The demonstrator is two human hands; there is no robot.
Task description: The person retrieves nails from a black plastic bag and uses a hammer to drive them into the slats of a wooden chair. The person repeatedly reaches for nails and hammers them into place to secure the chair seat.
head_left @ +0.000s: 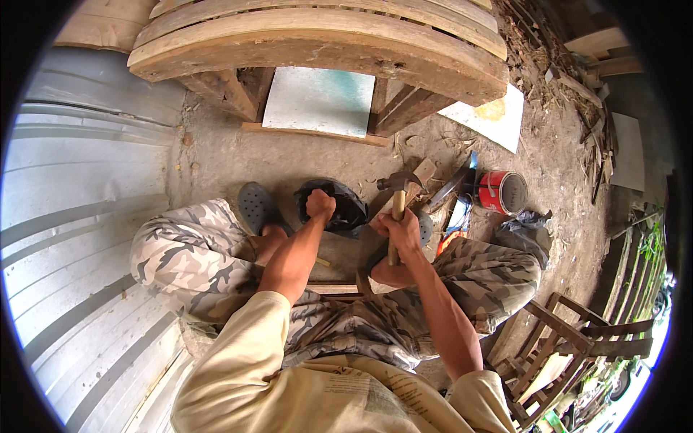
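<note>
I should keep my right grip [406, 229], holding the hammer [398, 205] right of the black bag [351, 209], steady. I can't tell if my left grip [320, 205], over the bag, holds anything.

On camera I've got a ribbed grey metal wall [86, 209] left, a slatted brown wooden bench [317, 47] ahead, a cylindrical red can [491, 189] right.

Room over floor [216, 157] between bench [317, 54] and black bag [351, 211], with red can [492, 190] as right-hand obstacle
</note>
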